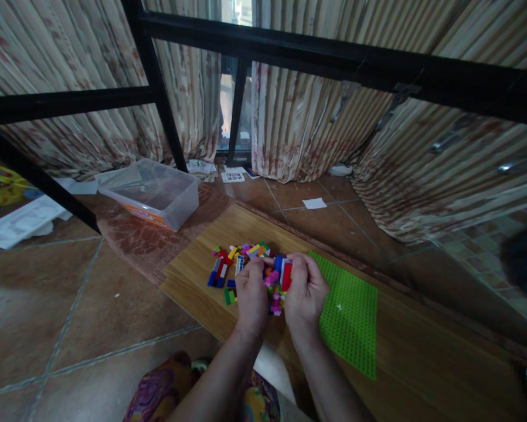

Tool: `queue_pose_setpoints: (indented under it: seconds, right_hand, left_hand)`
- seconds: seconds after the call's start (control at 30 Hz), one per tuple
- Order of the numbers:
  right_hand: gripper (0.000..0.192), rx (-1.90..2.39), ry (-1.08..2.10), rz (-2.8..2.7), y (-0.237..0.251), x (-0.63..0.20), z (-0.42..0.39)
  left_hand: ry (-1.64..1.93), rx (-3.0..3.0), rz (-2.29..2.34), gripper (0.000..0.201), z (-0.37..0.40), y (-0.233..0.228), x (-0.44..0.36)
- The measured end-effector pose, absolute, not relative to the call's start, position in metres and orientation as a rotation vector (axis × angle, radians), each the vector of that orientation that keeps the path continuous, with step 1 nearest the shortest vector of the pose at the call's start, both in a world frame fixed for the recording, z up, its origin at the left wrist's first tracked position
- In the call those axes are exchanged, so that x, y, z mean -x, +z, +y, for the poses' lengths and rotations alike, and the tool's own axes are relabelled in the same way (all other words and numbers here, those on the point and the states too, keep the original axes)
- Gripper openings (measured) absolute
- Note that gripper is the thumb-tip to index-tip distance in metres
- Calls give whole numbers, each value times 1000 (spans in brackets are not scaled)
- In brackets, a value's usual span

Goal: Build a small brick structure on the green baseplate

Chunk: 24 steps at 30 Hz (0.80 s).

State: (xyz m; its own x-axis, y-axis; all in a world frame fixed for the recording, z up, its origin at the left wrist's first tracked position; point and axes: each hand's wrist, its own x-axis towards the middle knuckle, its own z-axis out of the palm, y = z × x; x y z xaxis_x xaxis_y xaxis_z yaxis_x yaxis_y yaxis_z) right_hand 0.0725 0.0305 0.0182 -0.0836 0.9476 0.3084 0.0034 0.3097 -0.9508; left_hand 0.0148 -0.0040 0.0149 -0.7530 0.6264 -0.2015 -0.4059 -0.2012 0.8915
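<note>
My left hand and my right hand are held close together above a low wooden board. Between their fingertips is a small cluster of joined bricks, red, white and blue, with pink ones just below. Both hands pinch this cluster. A pile of loose coloured bricks lies on the board just beyond and left of my left hand. A green studded baseplate lies flat on the board, right of my right hand.
A clear plastic bin stands on a mat at the back left. Black metal frame bars cross overhead. Curtains hang behind. Papers lie on the tiled floor. My patterned clothing shows at the bottom.
</note>
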Motion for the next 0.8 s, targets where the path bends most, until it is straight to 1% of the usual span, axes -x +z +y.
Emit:
queue_pose_setpoints:
  seconds: [0.13,0.3,0.37,0.47,0.6,0.8]
  right_hand:
    - [28,967,1078,-1353,13,-66,36]
    - [30,1044,1430,-926,-10,-59,47]
    - [29,1038,1488,-843,-18,-60,52]
    - [30,1028,1403,-876,-27,-63,58]
    - [33,1042,1219,-1068,-33,-67,60]
    - [32,1063,1129,-1364,-39,-71,49]
  left_hand:
    - [2013,-190,1443,22,-1,12,-13]
    - [1982,-199,1601,21,0,6,-7]
    - [1961,-207,1602,21,0,3,-5]
    - [1942,-209,1616,20,-2,-1,-3]
    - [1942,-233,1684,21,-3,-2,-1]
    - [1918,-258,1714,24,-4,-2,1]
